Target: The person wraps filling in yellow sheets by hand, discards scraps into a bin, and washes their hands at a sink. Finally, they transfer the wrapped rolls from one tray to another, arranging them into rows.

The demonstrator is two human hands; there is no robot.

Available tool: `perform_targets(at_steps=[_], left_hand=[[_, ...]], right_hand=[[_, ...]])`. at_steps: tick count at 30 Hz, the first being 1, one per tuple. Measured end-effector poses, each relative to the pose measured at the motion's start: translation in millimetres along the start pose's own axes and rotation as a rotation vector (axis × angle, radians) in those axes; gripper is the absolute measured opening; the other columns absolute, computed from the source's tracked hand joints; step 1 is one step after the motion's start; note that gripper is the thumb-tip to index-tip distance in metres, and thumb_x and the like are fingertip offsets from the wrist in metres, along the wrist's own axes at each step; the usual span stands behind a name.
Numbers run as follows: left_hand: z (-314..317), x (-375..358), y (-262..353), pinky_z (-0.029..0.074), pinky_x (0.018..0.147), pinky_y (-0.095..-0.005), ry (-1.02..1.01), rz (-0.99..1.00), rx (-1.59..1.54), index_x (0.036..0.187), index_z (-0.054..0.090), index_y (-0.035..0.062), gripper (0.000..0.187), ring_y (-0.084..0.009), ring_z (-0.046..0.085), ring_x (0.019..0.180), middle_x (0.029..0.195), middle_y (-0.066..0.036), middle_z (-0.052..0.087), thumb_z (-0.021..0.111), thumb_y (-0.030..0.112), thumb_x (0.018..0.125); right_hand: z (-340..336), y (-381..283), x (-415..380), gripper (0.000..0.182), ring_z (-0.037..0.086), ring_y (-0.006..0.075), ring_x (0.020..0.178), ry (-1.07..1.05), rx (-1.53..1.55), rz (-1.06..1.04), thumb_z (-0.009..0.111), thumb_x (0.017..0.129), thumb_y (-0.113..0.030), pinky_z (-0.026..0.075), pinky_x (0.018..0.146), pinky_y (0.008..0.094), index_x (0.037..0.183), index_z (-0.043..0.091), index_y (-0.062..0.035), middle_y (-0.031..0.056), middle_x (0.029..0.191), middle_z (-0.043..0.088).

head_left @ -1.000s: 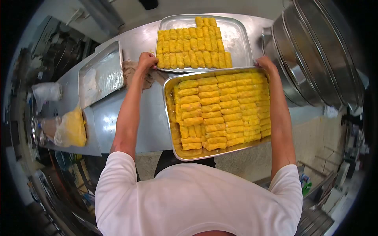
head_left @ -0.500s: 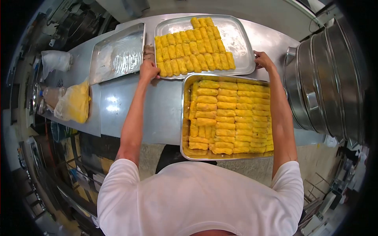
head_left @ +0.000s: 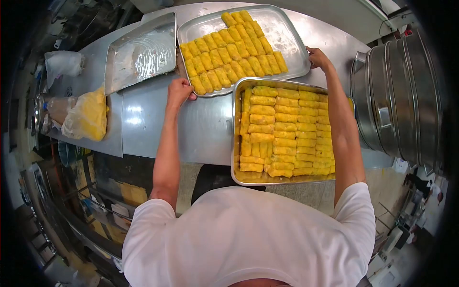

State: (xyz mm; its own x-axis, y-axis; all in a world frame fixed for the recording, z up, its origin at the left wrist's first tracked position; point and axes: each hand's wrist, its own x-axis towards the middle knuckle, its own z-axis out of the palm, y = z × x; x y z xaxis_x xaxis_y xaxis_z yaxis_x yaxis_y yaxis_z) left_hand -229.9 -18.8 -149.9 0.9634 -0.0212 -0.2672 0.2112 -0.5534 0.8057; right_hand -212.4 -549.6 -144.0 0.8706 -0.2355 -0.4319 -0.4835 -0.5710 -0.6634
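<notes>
Tray (head_left: 286, 34) ×1 w/ 4 rows rolls (head_left: 232, 51), L hand (head_left: 179, 92) + R hand (head_left: 319, 59) closed on rim

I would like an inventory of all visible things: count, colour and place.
Table: 1, grey, centre
Shallow tray: 1, silver, far side
Deep pan: 1, silver, nearer, right of centre
Rolls: many, yellow, in both
Side tray: 1, silver, left
Plastic bags: 2, whitish and yellow, left
Bottle: 1, brownish, left
Large vessels: unclear count, silver, far right
Background: too blurred
Shirt: 1, white, bottom
Left hand: 1, bare, shallow tray's near left corner
Right hand: 1, bare, shallow tray's right edge
</notes>
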Motion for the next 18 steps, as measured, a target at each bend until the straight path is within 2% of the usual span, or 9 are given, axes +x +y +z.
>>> perform_targets(at_steps=[1, 3, 4, 5, 6, 8, 13, 15, 18], left_hand=[[-6, -2, 6, 0.052, 0.049, -0.0284, -0.057, -0.017, 0.007, 0.075, 0.062, -0.0024, 0.005, -0.0190, 0.066, 0.053, 0.063, -0.011, 0.064, 0.060, 0.001, 0.071], [-17, -4, 21, 0.052, 0.049, -0.0280, -0.131, -0.011, 0.015, 0.082, 0.064, -0.0035, 0.011, -0.0182, 0.066, 0.055, 0.067, -0.011, 0.065, 0.059, 0.001, 0.073], [-22, -7, 25, 0.053, 0.049, -0.0276, -0.116, 0.007, 0.013, 0.089, 0.063, -0.0043, 0.016, -0.0175, 0.066, 0.056, 0.070, -0.011, 0.064, 0.058, 0.002, 0.075], [-24, -10, 30, 0.053, 0.049, -0.0272, -0.103, 0.028, 0.011, 0.096, 0.063, -0.0051, 0.021, -0.0167, 0.065, 0.058, 0.074, -0.011, 0.064, 0.057, 0.002, 0.078], [-26, -12, 34, 0.053, 0.049, -0.0272, -0.124, 0.042, 0.013, 0.096, 0.063, -0.0051, 0.021, -0.0167, 0.065, 0.058, 0.074, -0.011, 0.064, 0.057, 0.002, 0.078], [-26, -15, 43, 0.054, 0.049, -0.0272, -0.066, 0.121, 0.011, 0.103, 0.061, -0.0053, 0.024, -0.0159, 0.065, 0.059, 0.075, -0.010, 0.063, 0.056, 0.003, 0.081], [-11, -22, 45, 0.052, 0.048, -0.0259, -0.008, 0.234, -0.092, 0.103, 0.061, -0.0050, 0.023, -0.0145, 0.063, 0.056, 0.075, -0.009, 0.062, 0.056, 0.004, 0.083], [-12, -25, 42, 0.051, 0.048, -0.0253, -0.015, 0.252, -0.126, 0.104, 0.061, -0.0047, 0.023, -0.0139, 0.063, 0.056, 0.075, -0.009, 0.062, 0.056, 0.004, 0.083], [-17, -31, 32, 0.050, 0.047, -0.0243, -0.029, 0.250, -0.184, 0.106, 0.060, -0.0037, 0.024, -0.0134, 0.062, 0.058, 0.079, -0.009, 0.062, 0.057, 0.003, 0.083]], right_hand=[[2, -2, -6, 0.056, 0.062, 0.0170, 0.066, 0.005, 0.002, 0.008, 0.055, 0.074, -0.005, 0.054, 0.061, 0.0322, 0.129, 0.054, -0.0150, 0.0064, 0.072, 0.062], [2, -8, -18, 0.045, 0.066, 0.0276, 0.081, 0.274, -0.561, -0.232, 0.058, 0.076, -0.012, 0.053, 0.075, 0.0350, 0.122, 0.060, -0.0106, 0.0158, 0.089, 0.068], [5, -10, -29, 0.036, 0.064, 0.0344, 0.091, 0.422, -0.633, -0.377, 0.059, 0.078, -0.017, 0.050, 0.083, 0.0353, 0.112, 0.065, -0.0080, 0.0193, 0.103, 0.065], [15, -28, -48, 0.031, 0.066, 0.0329, 0.080, 0.517, -0.377, -0.301, 0.058, 0.072, -0.012, 0.053, 0.075, 0.0366, 0.101, 0.069, -0.0080, 0.0205, 0.089, 0.066], [22, -38, -57, 0.027, 0.066, 0.0308, 0.080, 0.508, -0.282, -0.288, 0.059, 0.075, -0.014, 0.052, 0.077, 0.0355, 0.099, 0.070, -0.0078, 0.0182, 0.085, 0.067], [35, -54, -70, 0.026, 0.067, 0.0278, 0.084, 0.338, -0.193, -0.286, 0.064, 0.080, -0.023, 0.052, 0.079, 0.0348, 0.099, 0.070, -0.0073, 0.0163, 0.091, 0.068], [73, -60, -54, 0.038, 0.065, 0.0310, 0.088, 0.296, -0.240, -0.237, 0.070, 0.074, -0.033, 0.051, 0.079, 0.0380, 0.097, 0.070, -0.0033, 0.0168, 0.094, 0.068], [84, -67, -53, 0.044, 0.065, 0.0234, 0.079, 0.209, -0.230, -0.118, 0.071, 0.076, -0.037, 0.050, 0.072, 0.0356, 0.099, 0.068, 0.0005, 0.0164, 0.085, 0.068], [86, -73, -48, 0.045, 0.061, 0.0209, 0.072, 0.103, -0.245, -0.059, 0.075, 0.073, -0.037, 0.047, 0.067, 0.0352, 0.097, 0.068, 0.0007, 0.0142, 0.080, 0.065]])
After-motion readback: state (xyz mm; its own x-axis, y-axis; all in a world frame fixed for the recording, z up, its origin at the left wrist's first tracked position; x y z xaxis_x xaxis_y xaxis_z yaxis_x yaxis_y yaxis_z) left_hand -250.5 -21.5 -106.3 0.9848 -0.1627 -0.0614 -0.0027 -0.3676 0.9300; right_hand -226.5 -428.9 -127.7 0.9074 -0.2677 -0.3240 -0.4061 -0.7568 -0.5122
